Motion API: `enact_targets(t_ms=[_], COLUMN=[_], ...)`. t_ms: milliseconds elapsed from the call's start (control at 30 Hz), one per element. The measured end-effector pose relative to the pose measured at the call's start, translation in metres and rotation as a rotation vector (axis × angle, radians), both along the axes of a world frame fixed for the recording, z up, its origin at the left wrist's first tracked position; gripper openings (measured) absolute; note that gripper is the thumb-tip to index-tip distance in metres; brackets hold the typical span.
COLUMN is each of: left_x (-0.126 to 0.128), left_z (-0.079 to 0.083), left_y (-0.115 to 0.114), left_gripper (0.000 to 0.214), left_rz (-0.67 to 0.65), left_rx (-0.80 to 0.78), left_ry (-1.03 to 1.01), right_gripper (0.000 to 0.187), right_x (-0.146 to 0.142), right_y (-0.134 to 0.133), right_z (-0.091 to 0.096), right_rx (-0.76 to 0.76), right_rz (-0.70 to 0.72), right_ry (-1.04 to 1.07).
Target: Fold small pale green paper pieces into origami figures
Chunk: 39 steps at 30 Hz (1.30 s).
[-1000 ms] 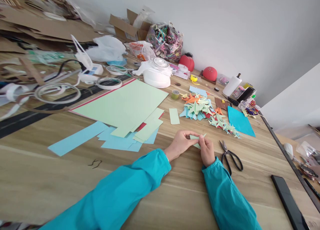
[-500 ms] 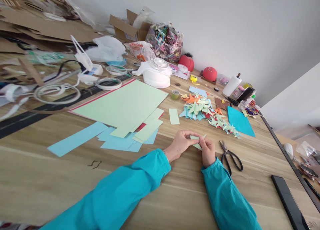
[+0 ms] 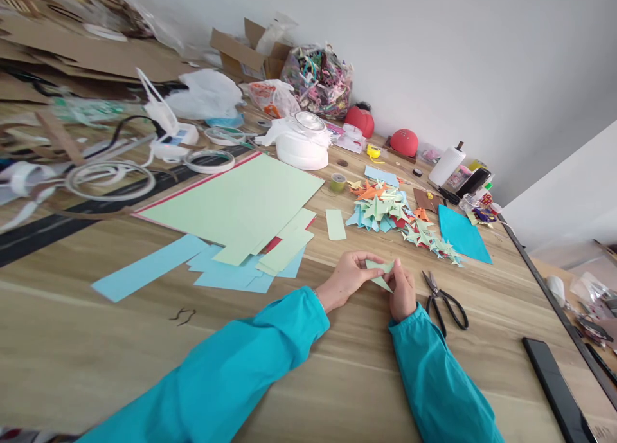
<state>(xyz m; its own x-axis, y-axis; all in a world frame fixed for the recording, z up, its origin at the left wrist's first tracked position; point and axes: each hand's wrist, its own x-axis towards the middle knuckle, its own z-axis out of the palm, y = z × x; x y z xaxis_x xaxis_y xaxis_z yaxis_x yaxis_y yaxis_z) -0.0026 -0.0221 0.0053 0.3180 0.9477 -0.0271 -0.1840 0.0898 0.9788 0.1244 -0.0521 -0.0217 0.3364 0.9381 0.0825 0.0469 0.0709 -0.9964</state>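
Observation:
Both of my hands pinch one small folded piece of light green paper (image 3: 380,267) just above the wooden table (image 3: 337,379). My left hand (image 3: 348,277) grips its left side with thumb and fingers closed. My right hand (image 3: 403,294) pinches its right end. Both arms wear teal sleeves. Black scissors (image 3: 446,301) lie right of my right hand. A heap of folded paper shapes (image 3: 380,206) in green, orange, blue and red sits beyond my hands.
Large light green sheets (image 3: 241,202), blue paper strips (image 3: 149,272) and a small green strip (image 3: 335,224) lie to the left. A teal sheet (image 3: 463,234), a white container (image 3: 303,148), tape rolls (image 3: 210,161), cardboard and bags crowd the back. A black phone (image 3: 554,385) lies at right.
My fingers shifted slightly on the green paper, whose tips now sit a little differently. Arms and everything else stay put.

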Motion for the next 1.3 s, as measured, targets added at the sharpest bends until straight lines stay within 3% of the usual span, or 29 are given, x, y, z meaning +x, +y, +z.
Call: enact_targets(t_ms=[333, 667, 800, 1000, 1300], left_x=[-0.001, 0.001, -0.001, -0.003, -0.005], left_z=[-0.007, -0.002, -0.001, 0.007, 0.006], left_y=[0.003, 0.000, 0.001, 0.000, 0.002], left_gripper=[0.031, 0.032, 0.046, 0.096, 0.077], left_rz=[-0.060, -0.047, -0.077, -0.083, -0.121], left_rx=[0.056, -0.018, -0.014, -0.109, -0.090], left_ry=[0.022, -0.070, -0.085, -0.227, -0.168], right_gripper=[0.049, 0.048, 0.047, 0.046, 0.047], right_x=[-0.001, -0.002, -0.002, -0.003, 0.000], right_y=[-0.004, -0.002, -0.003, -0.006, -0.009], right_z=[0.015, 0.008, 0.005, 0.009, 0.015], right_rx=[0.067, 0.097, 0.110, 0.075, 0.093], right_rz=[0.172, 0.065, 0.056, 0.113, 0.197], right_ry=[-0.088, -0.111, -0.122, -0.133, -0.176])
